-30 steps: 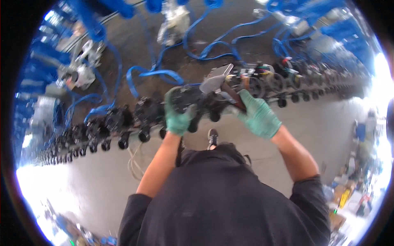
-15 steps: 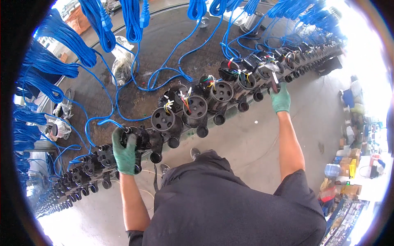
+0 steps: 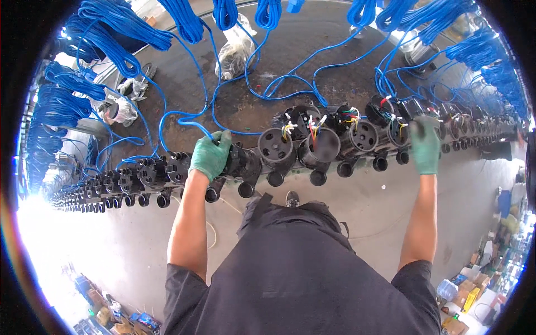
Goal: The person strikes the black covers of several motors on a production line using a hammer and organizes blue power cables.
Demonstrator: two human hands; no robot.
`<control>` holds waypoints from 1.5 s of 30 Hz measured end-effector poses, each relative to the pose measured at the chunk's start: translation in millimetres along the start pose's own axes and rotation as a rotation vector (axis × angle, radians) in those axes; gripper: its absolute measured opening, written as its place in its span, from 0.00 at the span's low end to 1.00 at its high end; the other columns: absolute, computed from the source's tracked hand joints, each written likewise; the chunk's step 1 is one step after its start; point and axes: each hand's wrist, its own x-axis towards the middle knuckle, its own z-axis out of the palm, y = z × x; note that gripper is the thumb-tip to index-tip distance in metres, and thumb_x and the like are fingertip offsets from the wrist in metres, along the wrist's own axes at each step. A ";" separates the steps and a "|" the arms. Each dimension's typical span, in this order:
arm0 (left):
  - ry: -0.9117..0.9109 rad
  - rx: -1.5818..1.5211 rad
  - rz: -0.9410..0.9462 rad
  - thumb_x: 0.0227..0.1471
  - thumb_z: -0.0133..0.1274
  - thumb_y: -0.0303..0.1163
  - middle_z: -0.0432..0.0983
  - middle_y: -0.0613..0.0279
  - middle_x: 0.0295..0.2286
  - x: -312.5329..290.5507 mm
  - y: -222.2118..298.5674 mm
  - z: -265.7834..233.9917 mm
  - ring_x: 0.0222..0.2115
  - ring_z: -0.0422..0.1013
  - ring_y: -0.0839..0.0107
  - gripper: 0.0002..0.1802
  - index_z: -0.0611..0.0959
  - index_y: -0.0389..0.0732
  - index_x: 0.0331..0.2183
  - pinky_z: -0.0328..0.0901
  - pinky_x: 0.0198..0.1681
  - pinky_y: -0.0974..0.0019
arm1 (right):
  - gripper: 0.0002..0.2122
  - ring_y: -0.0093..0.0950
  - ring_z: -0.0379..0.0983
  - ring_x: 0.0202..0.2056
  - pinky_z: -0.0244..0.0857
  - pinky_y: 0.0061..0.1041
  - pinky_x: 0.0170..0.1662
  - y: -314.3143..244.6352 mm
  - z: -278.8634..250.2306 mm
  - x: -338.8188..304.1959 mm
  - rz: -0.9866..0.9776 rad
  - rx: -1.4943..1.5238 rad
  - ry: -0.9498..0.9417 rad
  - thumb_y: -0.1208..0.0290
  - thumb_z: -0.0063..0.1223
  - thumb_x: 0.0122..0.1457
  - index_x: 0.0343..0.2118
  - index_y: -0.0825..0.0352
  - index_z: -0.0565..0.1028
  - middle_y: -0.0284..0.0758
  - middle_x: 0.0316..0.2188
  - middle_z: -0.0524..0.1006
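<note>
In green gloves, both my hands are at a long row of black cylindrical housings with short round spouts. My left hand [image 3: 212, 155] curls round the top of a capped black housing [image 3: 239, 162], beside its blue cable [image 3: 202, 128]; the glove hides part of the grip. Farther right, my right hand [image 3: 425, 144] is over the row, smeared by motion, and its fingers and anything in them cannot be made out. Between the hands, an open housing [image 3: 275, 146] has a round disc with holes and loose coloured wires [image 3: 287, 129] with white ends. Another open housing [image 3: 321, 148] stands beside it.
Coiled blue cables [image 3: 187, 22] hang along the far side, their leads trailing across the dark table [image 3: 184, 84]. A clear plastic bag [image 3: 235, 53] covers something at the back. Capped housings [image 3: 152, 172] continue left. Boxes and a yellow crate [image 3: 470, 300] stand at the lower right.
The view has turned, so the row lies more level. My left hand stays at the capped housing. My right hand moved along the row; the dark-handled tool seen in it earlier no longer shows.
</note>
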 end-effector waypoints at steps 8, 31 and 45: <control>-0.019 -0.085 -0.065 0.64 0.52 0.48 0.79 0.44 0.23 3.8 -10.4 -2.2 0.24 0.72 0.47 0.24 0.85 0.35 0.32 0.67 0.34 0.54 | 0.12 0.45 0.78 0.48 0.73 0.40 0.53 -197.3 151.8 41.1 -0.698 0.114 -0.459 0.75 0.55 0.62 0.48 0.64 0.79 0.41 0.48 0.80; -0.003 0.013 0.087 0.58 0.60 0.44 0.81 0.45 0.26 -1.5 2.3 -15.1 0.30 0.77 0.45 0.17 0.85 0.37 0.33 0.71 0.37 0.50 | 0.23 0.43 0.75 0.55 0.69 0.39 0.58 -263.4 248.8 71.9 -0.443 -0.639 -1.267 0.76 0.54 0.57 0.58 0.59 0.77 0.44 0.53 0.79; 0.048 -0.371 0.121 0.66 0.52 0.41 0.80 0.56 0.31 -38.3 76.4 -34.0 0.34 0.77 0.66 0.17 0.85 0.36 0.40 0.70 0.40 0.61 | 0.32 0.44 0.78 0.47 0.75 0.38 0.49 -244.2 177.9 31.3 -0.629 0.083 -0.051 0.85 0.56 0.47 0.59 0.58 0.75 0.41 0.51 0.75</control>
